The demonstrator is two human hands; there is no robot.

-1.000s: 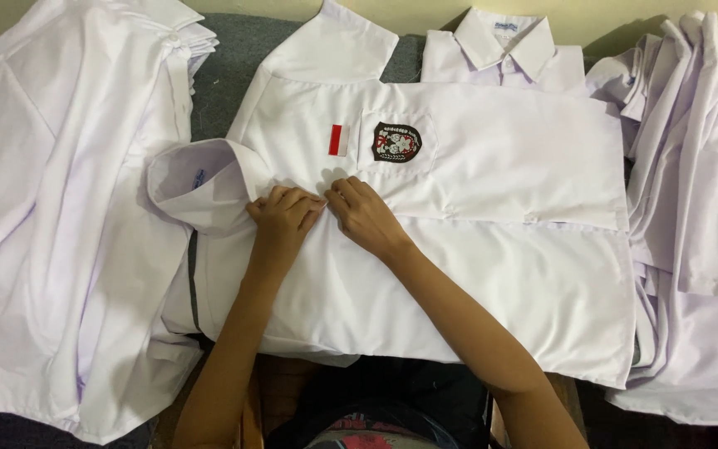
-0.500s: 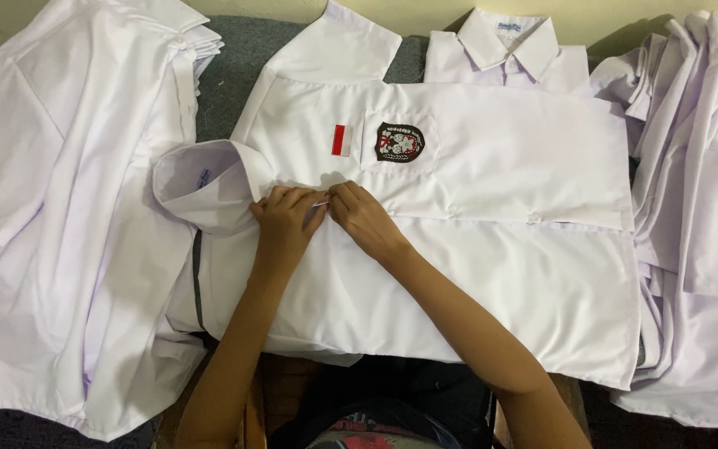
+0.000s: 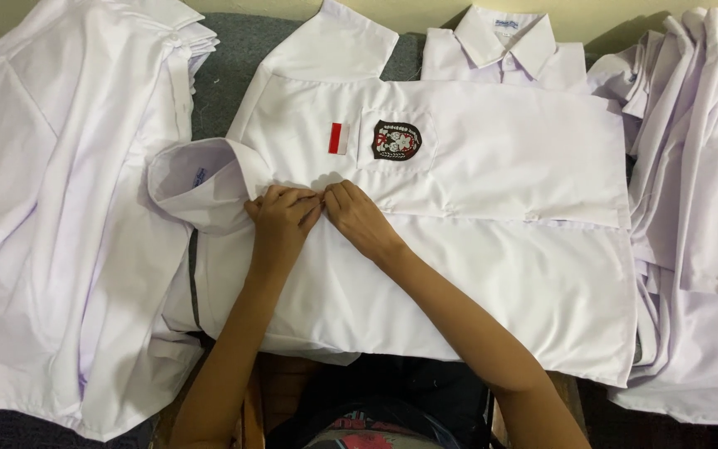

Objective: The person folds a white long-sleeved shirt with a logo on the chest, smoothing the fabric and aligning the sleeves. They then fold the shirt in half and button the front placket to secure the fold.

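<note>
I have a white short-sleeved shirt (image 3: 475,274) laid flat across the tabletop in front of me, its collar (image 3: 197,183) turned toward my left and its hem toward my right, the chest pocket with its dark shield-shaped badge (image 3: 395,140) and the small red-and-white patch (image 3: 338,138) facing up. My left hand (image 3: 280,220) and right hand (image 3: 357,218) meet at the front opening just below the collar, fingertips touching each other and pinching the cloth there; each grip is narrow, closed on the edge of the placket, and I judge this to be work on the uppermost button, though the button itself is hidden under my fingers. From how the shirt lies, I take the closing as barely begun: the long seam running off to my right looks flat, yet I cannot tell whether any button along it is fastened. The sleeve at the top is spread out and nothing is folded in. A heap of white shirts (image 3: 60,216) lies on my left, another heap (image 3: 695,208) on my right, and a folded shirt with its collar up (image 3: 504,50) sits beyond.
</note>
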